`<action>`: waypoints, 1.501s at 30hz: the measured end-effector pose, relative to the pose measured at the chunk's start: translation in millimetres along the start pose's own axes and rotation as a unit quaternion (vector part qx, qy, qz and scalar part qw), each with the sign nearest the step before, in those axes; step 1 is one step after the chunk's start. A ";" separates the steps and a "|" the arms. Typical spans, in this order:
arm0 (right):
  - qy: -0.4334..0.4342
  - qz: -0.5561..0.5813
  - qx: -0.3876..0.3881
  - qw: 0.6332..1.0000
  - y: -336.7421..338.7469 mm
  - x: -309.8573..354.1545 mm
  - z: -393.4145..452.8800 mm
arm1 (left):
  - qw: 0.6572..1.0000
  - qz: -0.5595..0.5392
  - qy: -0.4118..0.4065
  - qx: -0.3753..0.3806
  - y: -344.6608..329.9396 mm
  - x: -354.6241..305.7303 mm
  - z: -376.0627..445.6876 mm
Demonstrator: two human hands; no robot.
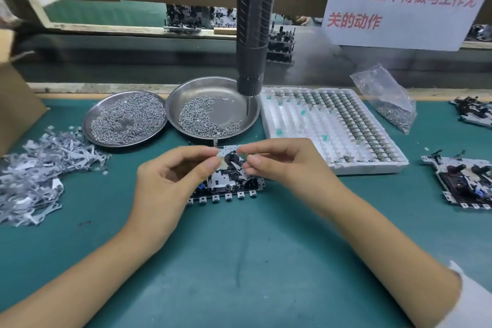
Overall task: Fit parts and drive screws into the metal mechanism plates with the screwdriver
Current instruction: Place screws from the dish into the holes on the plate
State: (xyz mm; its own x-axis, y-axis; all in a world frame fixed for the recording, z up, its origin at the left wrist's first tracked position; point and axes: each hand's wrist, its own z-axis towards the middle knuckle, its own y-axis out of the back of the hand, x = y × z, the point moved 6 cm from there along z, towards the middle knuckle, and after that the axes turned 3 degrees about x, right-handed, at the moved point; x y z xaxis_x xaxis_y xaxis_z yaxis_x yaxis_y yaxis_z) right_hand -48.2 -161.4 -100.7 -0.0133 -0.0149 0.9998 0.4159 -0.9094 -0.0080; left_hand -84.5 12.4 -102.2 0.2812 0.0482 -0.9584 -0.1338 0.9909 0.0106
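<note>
- Mechanism plate [226,181] lies flat on the green mat [239,261], between both hands.
- Left hand [170,181] pinches the plate's top edge; right hand [279,165] pinches a small part [249,158] over it.
- Part should seat flush before the hanging screwdriver [253,34] comes down.

Factory assembly bench: screw trays [125,120], hanging screwdriver [253,34].

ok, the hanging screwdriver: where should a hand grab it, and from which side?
Probably the ribbed black barrel of the screwdriver, well above the collar and thin bit. It hangs upright over the right screw dish, so a wrap grip from the front, the person's side, looks best. Both hands, left hand and right hand, are busy on the mechanism plate.
</note>
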 end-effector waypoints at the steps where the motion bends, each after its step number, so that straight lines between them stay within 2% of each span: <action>1: 0.005 0.020 -0.003 1.000 -2.2 -0.9 0.5 | 1.000 0.000 0.000 0.003 -0.3 -0.1 -0.2; 5: 0.010 0.042 -0.023 0.999 -5.9 -3.1 3.0 | 1.000 -0.012 0.008 0.008 -0.9 2.3 0.2; 17: 0.016 0.063 0.005 0.998 -16.1 -2.6 0.3 | 0.999 0.003 -0.007 0.054 -5.6 3.5 -0.3; 26: 0.007 0.063 0.000 0.998 -16.6 -3.2 -0.3 | 0.999 -0.001 -0.009 0.050 -5.7 3.0 -0.9; 41: 0.022 0.038 -0.016 0.999 -18.9 -2.5 -3.0 | 0.997 0.008 -0.020 0.070 -6.9 2.5 -1.3; 45: 0.035 0.009 -0.017 0.999 -19.3 -0.4 -3.1 | 0.995 0.047 -0.055 0.067 -6.4 -0.3 -0.5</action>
State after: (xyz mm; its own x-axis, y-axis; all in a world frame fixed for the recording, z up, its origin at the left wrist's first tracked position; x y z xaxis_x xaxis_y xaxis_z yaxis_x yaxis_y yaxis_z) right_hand -59.1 -145.1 -101.0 -0.0704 -0.0593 0.9958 0.3856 -0.9223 -0.0277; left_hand -84.2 6.0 -102.1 0.3775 0.1470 -0.9143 -0.0378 0.9889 0.1434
